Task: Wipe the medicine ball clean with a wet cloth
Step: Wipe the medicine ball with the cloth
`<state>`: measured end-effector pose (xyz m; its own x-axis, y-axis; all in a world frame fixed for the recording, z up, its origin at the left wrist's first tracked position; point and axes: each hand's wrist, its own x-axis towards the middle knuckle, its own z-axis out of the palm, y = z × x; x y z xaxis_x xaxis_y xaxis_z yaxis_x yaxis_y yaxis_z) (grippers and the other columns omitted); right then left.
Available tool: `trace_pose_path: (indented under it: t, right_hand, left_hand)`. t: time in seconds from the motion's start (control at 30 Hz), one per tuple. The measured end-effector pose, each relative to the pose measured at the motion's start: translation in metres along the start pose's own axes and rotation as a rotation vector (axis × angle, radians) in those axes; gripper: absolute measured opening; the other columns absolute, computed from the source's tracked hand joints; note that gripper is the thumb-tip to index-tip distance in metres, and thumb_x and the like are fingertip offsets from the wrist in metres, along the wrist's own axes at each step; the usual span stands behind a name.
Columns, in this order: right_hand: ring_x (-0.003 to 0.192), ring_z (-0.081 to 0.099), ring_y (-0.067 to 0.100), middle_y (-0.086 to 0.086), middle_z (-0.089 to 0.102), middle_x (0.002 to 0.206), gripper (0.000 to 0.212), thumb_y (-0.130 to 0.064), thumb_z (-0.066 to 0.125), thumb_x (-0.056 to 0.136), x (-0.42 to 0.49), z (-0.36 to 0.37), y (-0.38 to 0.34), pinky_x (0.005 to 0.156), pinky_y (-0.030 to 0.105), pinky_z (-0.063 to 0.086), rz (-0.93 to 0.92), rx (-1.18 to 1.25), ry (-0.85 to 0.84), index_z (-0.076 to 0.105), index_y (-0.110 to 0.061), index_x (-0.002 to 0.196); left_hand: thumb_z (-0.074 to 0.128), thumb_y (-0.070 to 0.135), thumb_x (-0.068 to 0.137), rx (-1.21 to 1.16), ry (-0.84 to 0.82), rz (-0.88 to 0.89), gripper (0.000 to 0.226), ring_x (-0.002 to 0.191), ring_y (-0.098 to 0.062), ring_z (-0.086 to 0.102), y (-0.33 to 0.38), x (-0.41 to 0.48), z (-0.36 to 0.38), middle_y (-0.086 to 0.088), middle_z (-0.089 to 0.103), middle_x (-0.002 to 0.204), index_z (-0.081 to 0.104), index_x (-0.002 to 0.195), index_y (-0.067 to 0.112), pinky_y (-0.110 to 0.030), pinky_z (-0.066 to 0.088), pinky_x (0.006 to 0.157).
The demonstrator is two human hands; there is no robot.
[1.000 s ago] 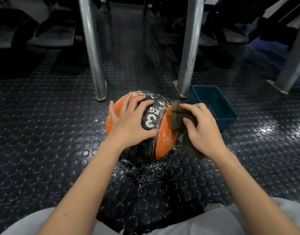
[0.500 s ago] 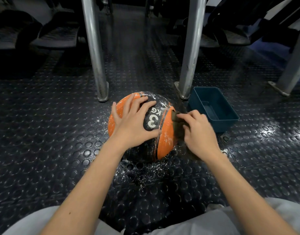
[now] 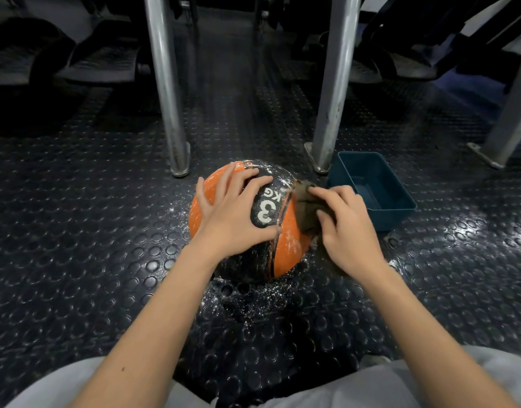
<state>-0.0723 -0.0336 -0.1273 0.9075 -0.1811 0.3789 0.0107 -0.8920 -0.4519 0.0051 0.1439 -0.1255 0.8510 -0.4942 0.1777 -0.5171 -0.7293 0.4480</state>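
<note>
On the far left, dark padded seats (image 3: pixel 100 58) stood back in shadow on the studded rubber floor (image 3: pixel 77 237). A metal post (image 3: pixel 165 92) rose from the floor just behind the ball's left side. In front of it the left hand (image 3: pixel 232 213) lay on top of the medicine ball (image 3: pixel 285 248), its grip spread wide. The fingers were straight and fanned across the orange and black panels, and the thumb reached toward the white "3 KG" print. The palm was pressed flat on the ball, nothing held in it.

The ball sat on the floor in the middle of the view, between the person's forearms. White speckles covered its upper surface, and more white specks (image 3: pixel 253 301) dotted the floor on its near side.

On the ball's upper right flank was a brownish cloth (image 3: pixel 305 207), touching the orange panel. The right hand (image 3: pixel 347 228) had it in its grip, the fingers bent over the bunched fabric and pressing it against the ball.

A second metal post (image 3: pixel 333 83) stood just behind the ball's right side. Beside its foot, to the right of the right hand, a teal plastic tub (image 3: pixel 393 217) sat on the floor. Another post (image 3: pixel 515 113) slanted up at the far right edge. Light trousers (image 3: pixel 371 387) filled the bottom of the view.
</note>
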Motion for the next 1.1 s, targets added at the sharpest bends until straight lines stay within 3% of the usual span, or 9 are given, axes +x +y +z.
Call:
trace_pose_path:
  t: [0.1,0.3,0.4,0.47,0.63,0.8,0.93,1.0,1.1]
  right_hand:
    - [0.099,0.046,0.022,0.005,0.053,0.115,0.035,-0.004,0.056,0.09,-0.005,0.007,-0.011,0.085,0.034,0.041,-0.157,0.05,-0.063,0.06,-0.015,0.123]
    - [0.099,0.044,0.025,0.008,0.052,0.113,0.035,-0.003,0.054,0.09,0.003,-0.001,0.005,0.086,0.042,0.042,0.059,-0.139,0.018,0.059,-0.013,0.124]
    - [0.098,0.045,0.02,0.006,0.054,0.113,0.035,-0.001,0.057,0.088,0.0,0.0,-0.012,0.086,0.027,0.037,-0.127,0.049,0.021,0.061,-0.011,0.121]
    - [0.098,0.047,0.022,0.005,0.055,0.114,0.036,0.0,0.057,0.087,-0.004,0.009,-0.015,0.085,0.033,0.04,-0.165,0.029,-0.045,0.062,-0.014,0.12]
    - [0.1,0.044,0.025,0.007,0.052,0.112,0.037,-0.001,0.053,0.09,0.002,0.001,0.008,0.086,0.043,0.042,0.115,-0.17,0.006,0.059,-0.014,0.124]
    - [0.093,0.047,0.025,0.007,0.055,0.11,0.036,-0.002,0.053,0.087,-0.002,0.006,-0.017,0.079,0.037,0.042,-0.184,0.024,0.036,0.062,-0.012,0.12]
    - [0.101,0.045,0.028,0.007,0.052,0.114,0.04,-0.001,0.052,0.09,-0.001,0.011,0.007,0.084,0.044,0.042,0.082,-0.174,-0.053,0.059,-0.018,0.125]
    - [0.101,0.045,0.03,0.009,0.052,0.112,0.04,0.001,0.052,0.089,0.001,0.004,0.013,0.083,0.045,0.041,0.138,-0.209,0.034,0.059,-0.015,0.125]
    - [0.095,0.047,0.027,0.01,0.054,0.11,0.036,-0.001,0.053,0.087,0.002,-0.002,-0.008,0.081,0.039,0.042,-0.078,0.012,0.112,0.061,-0.01,0.121]
  left_hand:
    - [0.068,0.059,0.071,-0.007,0.012,-0.002,0.079,0.14,0.0,-0.011,-0.001,-0.001,0.0,0.019,0.018,0.149,0.03,0.139,0.043,-0.05,-0.021,0.108]
    - [0.067,0.059,0.072,-0.001,-0.018,0.006,0.08,0.14,-0.002,-0.013,0.0,0.0,0.001,0.019,0.016,0.15,0.028,0.14,0.043,-0.051,-0.021,0.108]
    - [0.067,0.058,0.07,-0.016,0.001,-0.005,0.08,0.14,-0.001,-0.011,-0.001,0.001,0.002,0.019,0.018,0.148,0.029,0.139,0.044,-0.051,-0.019,0.109]
    - [0.067,0.058,0.07,-0.028,0.008,-0.008,0.079,0.14,0.0,-0.011,-0.001,0.0,0.002,0.019,0.019,0.148,0.03,0.138,0.044,-0.051,-0.019,0.109]
    - [0.068,0.058,0.072,-0.026,-0.009,0.007,0.08,0.14,-0.001,-0.013,0.0,0.0,0.002,0.019,0.016,0.15,0.028,0.14,0.043,-0.05,-0.021,0.108]
    - [0.068,0.058,0.07,-0.025,-0.005,-0.01,0.081,0.14,-0.001,-0.011,0.0,0.0,0.002,0.019,0.017,0.149,0.029,0.139,0.043,-0.051,-0.02,0.108]
    - [0.067,0.059,0.072,-0.029,-0.012,-0.002,0.081,0.14,-0.001,-0.012,0.0,-0.001,0.001,0.019,0.016,0.149,0.028,0.14,0.043,-0.051,-0.02,0.108]
    - [0.067,0.059,0.072,-0.028,-0.02,0.008,0.081,0.14,-0.002,-0.013,0.0,-0.001,0.001,0.019,0.016,0.149,0.027,0.14,0.043,-0.051,-0.021,0.108]
    - [0.068,0.058,0.071,-0.031,-0.009,-0.002,0.081,0.14,-0.001,-0.012,0.0,0.0,0.002,0.019,0.017,0.149,0.028,0.14,0.044,-0.051,-0.02,0.108]
